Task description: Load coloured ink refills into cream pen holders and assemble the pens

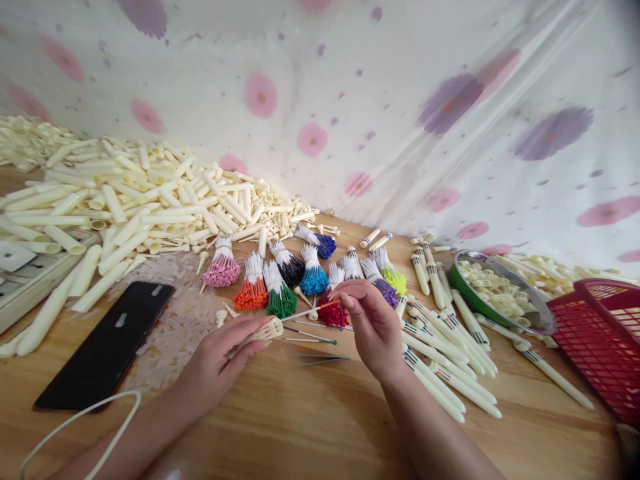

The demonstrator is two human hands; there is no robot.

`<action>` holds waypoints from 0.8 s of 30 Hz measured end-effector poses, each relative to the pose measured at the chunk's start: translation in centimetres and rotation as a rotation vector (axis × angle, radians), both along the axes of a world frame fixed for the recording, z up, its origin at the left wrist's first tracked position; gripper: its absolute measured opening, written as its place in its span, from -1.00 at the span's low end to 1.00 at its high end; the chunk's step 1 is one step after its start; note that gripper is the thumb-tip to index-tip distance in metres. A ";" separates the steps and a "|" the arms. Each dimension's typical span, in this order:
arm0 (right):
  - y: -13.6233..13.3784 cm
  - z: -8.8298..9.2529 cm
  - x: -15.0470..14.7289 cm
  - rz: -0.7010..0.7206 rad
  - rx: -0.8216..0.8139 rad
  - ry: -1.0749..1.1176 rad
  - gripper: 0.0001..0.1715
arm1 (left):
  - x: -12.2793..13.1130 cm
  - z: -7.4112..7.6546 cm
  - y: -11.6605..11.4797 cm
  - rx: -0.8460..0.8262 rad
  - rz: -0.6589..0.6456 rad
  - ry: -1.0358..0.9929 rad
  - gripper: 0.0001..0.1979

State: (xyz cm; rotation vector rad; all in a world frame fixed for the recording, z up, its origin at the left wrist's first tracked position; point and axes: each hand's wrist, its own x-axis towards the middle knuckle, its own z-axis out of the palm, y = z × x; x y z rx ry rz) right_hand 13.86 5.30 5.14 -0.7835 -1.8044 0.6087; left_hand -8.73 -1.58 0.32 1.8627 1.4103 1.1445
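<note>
My left hand (225, 357) is closed around a cream pen barrel (270, 330) whose slotted end points right. Pinched between the thumb and fingertips of my right hand (367, 320) is a thin white pen refill (310, 311) with an orange-red end. Its far tip meets the slotted end; I cannot tell how deep it goes. Below lie a green-ended refill (313, 341) and tweezers (323, 360). Just behind my hands stand bundles of refills, among them orange (250, 290), green (281, 297), blue (314, 277), dark red (333, 310) and pink (221, 267).
Cream barrels (150, 200) are heaped at the back left, near a black phone (105, 347) and small clear tubes (175, 320). At the right lie pens with coloured sliders (445, 347), a green bowl (467, 293) of slotted parts and a red basket (590, 340). A cable (125, 427) crosses the front left.
</note>
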 end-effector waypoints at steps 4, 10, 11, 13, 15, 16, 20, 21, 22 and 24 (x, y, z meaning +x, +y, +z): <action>-0.1 0.5 0.3 -0.060 0.008 0.014 -0.81 | -0.1 0.1 -0.1 -0.023 0.024 -0.024 -0.70; -0.8 -0.1 -0.4 0.020 -0.012 0.000 -0.82 | -0.1 0.3 -0.1 -0.066 0.015 -0.018 -0.71; -0.9 -0.3 -0.7 0.041 -0.025 0.000 -0.82 | 0.0 0.4 -0.2 -0.073 0.008 -0.014 -0.71; -1.0 -0.7 -1.2 0.072 -0.048 -0.001 -0.82 | 0.0 0.4 -0.2 -0.081 -0.006 -0.008 -0.70; -1.2 -0.9 -1.5 0.075 -0.049 0.000 -0.82 | 0.1 0.4 -0.3 -0.082 -0.013 -0.007 -0.70; -1.3 -1.0 -1.6 0.064 -0.040 0.004 -0.82 | 0.1 0.4 -0.3 -0.080 -0.012 -0.008 -0.71; -1.4 -0.9 -1.7 0.015 -0.030 0.031 -0.81 | 0.1 0.4 -0.3 -0.069 -0.012 -0.014 -0.70; -1.4 -0.8 -1.7 0.011 -0.039 0.037 -0.81 | 0.1 0.4 -0.3 -0.068 -0.010 -0.018 -0.70; -1.4 -0.7 -1.7 0.010 -0.049 0.045 -0.81 | 0.1 0.4 -0.3 -0.069 -0.007 -0.022 -0.70; -1.3 -0.6 -1.6 0.011 -0.061 0.064 -0.81 | 0.1 0.3 -0.3 -0.073 0.000 -0.032 -0.71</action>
